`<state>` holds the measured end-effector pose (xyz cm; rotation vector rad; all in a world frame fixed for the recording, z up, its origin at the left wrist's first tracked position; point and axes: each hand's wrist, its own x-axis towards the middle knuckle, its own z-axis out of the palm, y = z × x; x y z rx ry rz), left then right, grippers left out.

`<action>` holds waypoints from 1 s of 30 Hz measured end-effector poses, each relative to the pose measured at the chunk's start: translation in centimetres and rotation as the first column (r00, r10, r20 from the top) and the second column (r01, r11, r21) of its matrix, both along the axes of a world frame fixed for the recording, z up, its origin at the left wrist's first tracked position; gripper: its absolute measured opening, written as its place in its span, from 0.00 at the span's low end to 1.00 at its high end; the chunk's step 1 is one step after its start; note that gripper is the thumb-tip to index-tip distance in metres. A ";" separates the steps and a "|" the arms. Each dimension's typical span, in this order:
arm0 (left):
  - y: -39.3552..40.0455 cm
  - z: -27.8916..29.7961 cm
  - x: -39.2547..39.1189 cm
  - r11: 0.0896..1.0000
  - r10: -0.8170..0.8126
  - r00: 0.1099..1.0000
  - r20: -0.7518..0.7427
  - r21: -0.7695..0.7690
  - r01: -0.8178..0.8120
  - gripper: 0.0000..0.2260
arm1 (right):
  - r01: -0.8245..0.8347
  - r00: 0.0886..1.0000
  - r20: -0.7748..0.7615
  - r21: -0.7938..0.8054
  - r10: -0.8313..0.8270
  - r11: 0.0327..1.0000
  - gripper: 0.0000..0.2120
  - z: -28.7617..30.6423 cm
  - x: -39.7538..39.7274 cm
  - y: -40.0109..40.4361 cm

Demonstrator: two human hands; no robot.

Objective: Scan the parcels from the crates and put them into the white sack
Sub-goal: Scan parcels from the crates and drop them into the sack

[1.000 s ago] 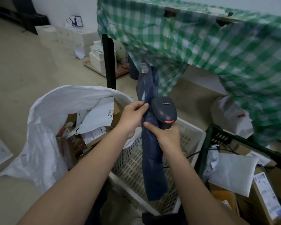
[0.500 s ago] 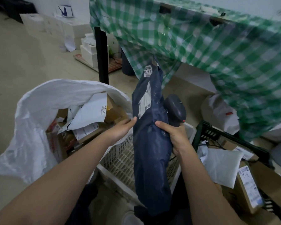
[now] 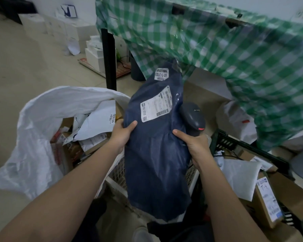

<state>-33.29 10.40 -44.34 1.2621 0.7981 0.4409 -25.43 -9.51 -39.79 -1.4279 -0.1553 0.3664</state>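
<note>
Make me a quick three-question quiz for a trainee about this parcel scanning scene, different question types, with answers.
1. True or false: the dark blue plastic mailer parcel already lies in the white woven sack.
2. Which hand also holds the dark grey handheld scanner?
3. The table's cloth is: A red, B green checked, C plain white?

Key: 1 false, the left hand and right hand grip it. 2 right. 3 B, the green checked cloth.

Single head-worn view, wide-angle, pitched forward and down. Close in: both forearms run up from the bottom edge, left hand [image 3: 122, 132] and right hand [image 3: 195, 145] near centre. Floor stretches beyond the fingertips; frame edges bend. No second view, so no overlap.
</note>
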 end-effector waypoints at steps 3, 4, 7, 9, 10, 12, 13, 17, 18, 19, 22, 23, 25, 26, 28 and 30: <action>1.4 1.1 -1.2 0.992 0.070 0.997 0.037 0.103 -0.073 0.12 | 0.118 0.993 0.036 -0.091 -0.116 0.989 0.16 -1.0 0.8 -0.2; 1.9 1.5 -1.7 0.988 0.072 0.996 0.048 0.135 -0.078 0.12 | 0.152 0.988 0.038 -0.113 -0.148 0.982 0.14 -1.4 1.0 -0.1; 2.6 2.5 -3.0 0.968 0.067 0.996 0.053 0.237 -0.077 0.13 | 0.224 0.975 0.023 -0.133 -0.223 0.966 0.07 -2.1 1.4 0.0; 2.7 2.9 -3.7 0.965 0.061 0.995 0.077 0.249 -0.078 0.11 | 0.243 0.970 0.017 -0.131 -0.243 0.961 0.07 -2.0 1.3 0.2; 2.7 3.1 -3.9 0.965 0.057 0.994 0.088 0.252 -0.077 0.10 | 0.236 0.972 0.017 -0.131 -0.236 0.963 0.06 -1.9 1.2 0.3; 2.5 3.4 -4.2 0.962 0.056 0.992 0.110 0.260 -0.083 0.09 | 0.200 0.980 0.045 -0.139 -0.195 0.970 0.07 -1.4 0.7 0.7; 2.4 3.7 -4.4 0.960 0.050 0.992 0.116 0.269 -0.080 0.09 | 0.189 0.980 0.090 -0.155 -0.177 0.970 0.08 -1.2 0.5 1.0; 2.4 4.4 -4.6 0.944 -0.034 0.995 0.091 0.331 0.002 0.08 | 0.208 0.948 0.284 -0.205 -0.145 0.956 0.07 -0.4 -0.2 2.1; 2.2 4.4 -4.6 0.939 -0.062 0.995 0.072 0.341 0.034 0.08 | 0.205 0.947 0.287 -0.193 -0.144 0.960 0.08 -0.4 -0.2 2.4; 2.0 4.5 -4.6 0.936 -0.084 0.995 0.056 0.348 0.060 0.08 | 0.201 0.951 0.272 -0.188 -0.145 0.961 0.09 -0.5 -0.2 2.7; 1.5 4.4 -4.6 0.942 -0.089 0.993 0.077 0.332 0.058 0.08 | 0.247 0.950 0.244 -0.191 -0.197 0.950 0.08 -1.2 0.0 3.4; 1.4 4.6 -4.7 0.949 -0.080 0.992 0.092 0.312 0.048 0.08 | 0.269 0.946 0.233 -0.180 -0.225 0.946 0.08 -1.5 0.2 3.4; 1.6 4.5 -4.9 0.968 -0.062 0.992 0.111 0.249 0.032 0.08 | 0.292 0.948 0.178 -0.154 -0.264 0.944 0.12 -1.8 0.5 3.4; 1.8 4.3 -5.0 0.976 -0.062 0.992 0.112 0.216 0.036 0.09 | 0.282 0.955 0.140 -0.143 -0.263 0.949 0.13 -1.9 0.6 3.4; 2.4 4.0 -5.3 0.984 -0.076 0.993 0.092 0.165 0.061 0.10 | 0.251 0.966 0.087 -0.116 -0.242 0.961 0.13 -2.1 0.7 3.7; 3.1 3.7 -5.6 0.988 -0.099 0.995 0.031 0.125 0.094 0.13 | 0.246 0.968 0.085 -0.109 -0.237 0.963 0.10 -2.1 0.5 4.2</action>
